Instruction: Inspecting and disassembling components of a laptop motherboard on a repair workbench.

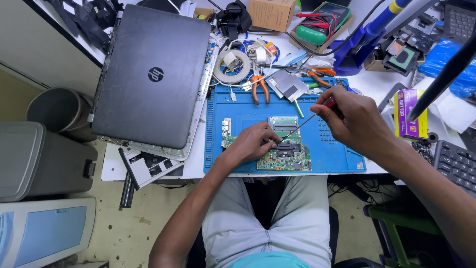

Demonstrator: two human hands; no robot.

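A green laptop circuit board point(285, 155) lies on a blue work mat point(342, 149) at the table's near edge. My left hand point(253, 144) rests on the board's left part and holds it down with closed fingers. My right hand point(354, 119) grips a thin screwdriver point(303, 122) with a red handle. Its tip touches the board just right of my left fingers.
A closed grey laptop point(151, 74) lies left of the mat over a bare chassis. Orange-handled pliers point(260, 87), a tape roll point(231, 66), a metal drive point(286, 85) and cables crowd the back. A keyboard point(456, 164) and purple box point(410, 111) sit at right.
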